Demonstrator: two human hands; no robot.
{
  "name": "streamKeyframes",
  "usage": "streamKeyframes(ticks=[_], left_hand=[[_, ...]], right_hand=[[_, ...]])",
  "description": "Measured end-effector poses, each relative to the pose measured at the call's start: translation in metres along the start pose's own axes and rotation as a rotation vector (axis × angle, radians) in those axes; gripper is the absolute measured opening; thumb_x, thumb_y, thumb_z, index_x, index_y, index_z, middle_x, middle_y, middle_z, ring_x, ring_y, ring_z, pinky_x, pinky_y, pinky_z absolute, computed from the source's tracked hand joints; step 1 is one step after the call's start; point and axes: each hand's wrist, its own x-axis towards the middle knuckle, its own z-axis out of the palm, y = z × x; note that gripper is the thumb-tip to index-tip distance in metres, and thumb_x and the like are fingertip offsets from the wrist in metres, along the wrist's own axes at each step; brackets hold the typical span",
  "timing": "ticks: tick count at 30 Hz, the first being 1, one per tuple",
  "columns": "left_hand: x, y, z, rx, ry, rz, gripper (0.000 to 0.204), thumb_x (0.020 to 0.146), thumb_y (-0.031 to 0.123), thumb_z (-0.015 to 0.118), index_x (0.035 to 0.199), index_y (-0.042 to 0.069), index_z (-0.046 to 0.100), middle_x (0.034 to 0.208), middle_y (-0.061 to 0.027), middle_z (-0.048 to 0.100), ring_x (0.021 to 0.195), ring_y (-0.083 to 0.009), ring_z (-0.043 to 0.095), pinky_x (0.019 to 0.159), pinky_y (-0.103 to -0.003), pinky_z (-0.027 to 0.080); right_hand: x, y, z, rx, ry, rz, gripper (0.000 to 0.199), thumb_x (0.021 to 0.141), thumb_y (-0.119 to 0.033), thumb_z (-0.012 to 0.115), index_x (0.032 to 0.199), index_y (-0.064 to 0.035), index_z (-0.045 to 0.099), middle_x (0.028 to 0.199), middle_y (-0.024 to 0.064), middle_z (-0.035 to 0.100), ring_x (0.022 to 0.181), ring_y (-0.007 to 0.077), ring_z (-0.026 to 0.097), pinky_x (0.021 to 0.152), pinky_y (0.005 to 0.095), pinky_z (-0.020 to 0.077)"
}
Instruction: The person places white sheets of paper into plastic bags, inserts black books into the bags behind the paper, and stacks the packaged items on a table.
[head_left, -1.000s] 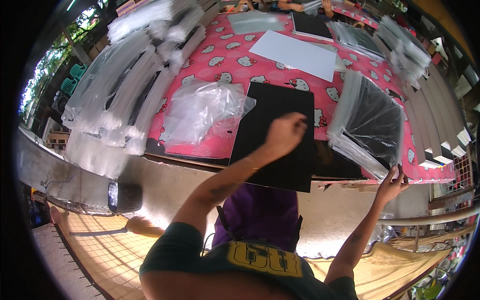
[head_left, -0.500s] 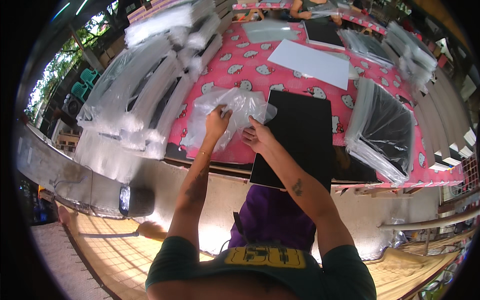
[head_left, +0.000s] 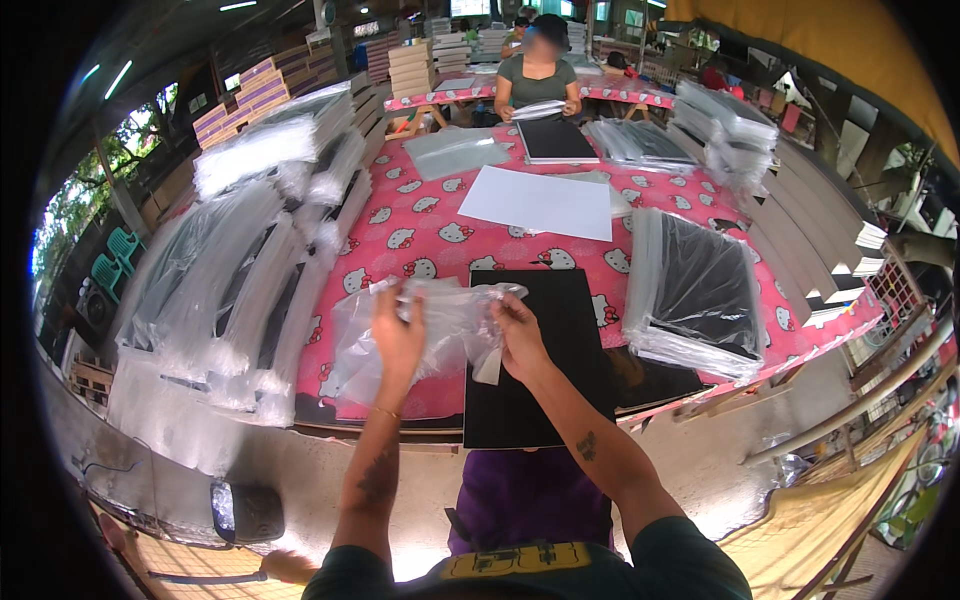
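Hands point(head_left: 400, 335) have spread apart, the right point(head_left: 520, 340) now pinching clear plastic point(head_left: 452, 315).

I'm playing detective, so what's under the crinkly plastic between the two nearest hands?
Under the crinkly plastic you can see pink tablecloth and, at the plastic's right end, black board. Where it's cloudy, I can't tell what it covers.

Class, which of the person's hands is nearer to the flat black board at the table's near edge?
Right: the right hand, gripping clear plastic, shows over the left part of the black board. The left hand is farther off, over the plastic left of the board.
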Motion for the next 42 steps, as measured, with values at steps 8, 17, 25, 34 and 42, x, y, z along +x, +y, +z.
streamKeyframes(ticks=[8, 17, 25, 34, 42], left_hand=[[-0.038, 0.023, 0.025, -0.331, -0.197, -0.223, 0.016, 0.090, 0.014, 0.060, 0.087, -0.001, 0.057, 0.065, -0.0063, 0.055, 0.057, -0.0113, 0.044, 0.052, -0.029, 0.039], [-0.048, -0.005, 0.021, -0.271, -0.302, -0.072, 0.011, 0.078, -0.002, 0.056, 0.088, 0.001, 0.052, 0.079, -0.0162, 0.058, 0.075, -0.0337, 0.059, 0.065, -0.042, 0.046], [-0.001, -0.078, 0.001, 0.291, -0.507, 0.098, 0.036, 0.075, 0.007, 0.064, 0.110, 0.003, 0.059, 0.107, -0.0191, 0.059, 0.099, -0.0383, 0.057, 0.085, -0.044, 0.047], [0.060, 0.117, -0.036, -0.699, -1.009, 0.307, 0.033, 0.080, -0.004, 0.052, 0.109, 0.006, 0.063, 0.115, -0.0121, 0.054, 0.071, -0.0163, 0.056, 0.072, -0.034, 0.048], [0.051, 0.131, -0.058, 0.336, -0.220, 0.395, 0.043, 0.076, 0.024, 0.069, 0.115, 0.009, 0.060, 0.120, -0.0222, 0.046, 0.113, -0.0383, 0.044, 0.092, -0.053, 0.039]], right_hand=[[-0.041, -0.034, -0.005, -0.114, -0.052, -0.193, 0.023, 0.086, -0.016, 0.065, 0.105, -0.0035, 0.060, 0.092, 0.0031, 0.063, 0.086, 0.0155, 0.063, 0.082, 0.0345, 0.0535], [-0.021, -0.133, -0.077, 0.659, -0.655, 0.038, 0.018, 0.089, -0.017, 0.056, 0.105, -0.0079, 0.057, 0.095, 0.0008, 0.057, 0.079, 0.0105, 0.057, 0.060, 0.0243, 0.0489], [-0.057, -0.204, -0.008, -0.958, -0.495, -0.262, 0.011, 0.082, -0.010, 0.061, 0.092, -0.0072, 0.064, 0.089, -0.0010, 0.058, 0.077, 0.0075, 0.052, 0.065, 0.0234, 0.0427], [-0.076, -0.237, 0.010, -2.260, 0.250, -0.230, 0.027, 0.078, -0.009, 0.064, 0.104, -0.0032, 0.063, 0.102, 0.0140, 0.056, 0.094, 0.0320, 0.057, 0.076, 0.0390, 0.0464], [-0.135, -0.238, 0.005, -2.066, 0.279, -0.613, 0.026, 0.078, -0.026, 0.067, 0.096, -0.0076, 0.069, 0.104, 0.0165, 0.056, 0.089, 0.0354, 0.060, 0.072, 0.0440, 0.0490]])
